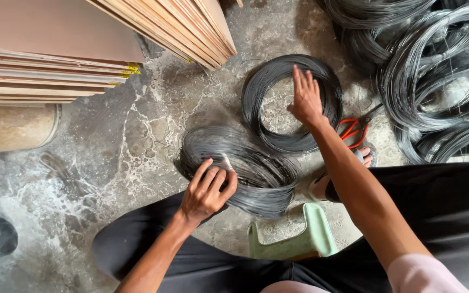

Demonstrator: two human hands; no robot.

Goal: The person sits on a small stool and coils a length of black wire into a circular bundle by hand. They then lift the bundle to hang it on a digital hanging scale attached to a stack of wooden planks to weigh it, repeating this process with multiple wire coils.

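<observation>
2 wire coils [267, 89] on floor — 1 per hand [206, 191].

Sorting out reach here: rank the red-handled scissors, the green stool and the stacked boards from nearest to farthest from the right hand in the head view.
From the right hand:
1. Red-handled scissors, just right of the wrist.
2. Green stool, below, between the knees.
3. Stacked boards, far left.

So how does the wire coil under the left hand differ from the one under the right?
The near coil is gripped by the left hand and looks squashed into a thick oval; the far coil lies flat as an open ring, with the right hand spread on it. Both are dark thin wire on the stone floor.
</observation>
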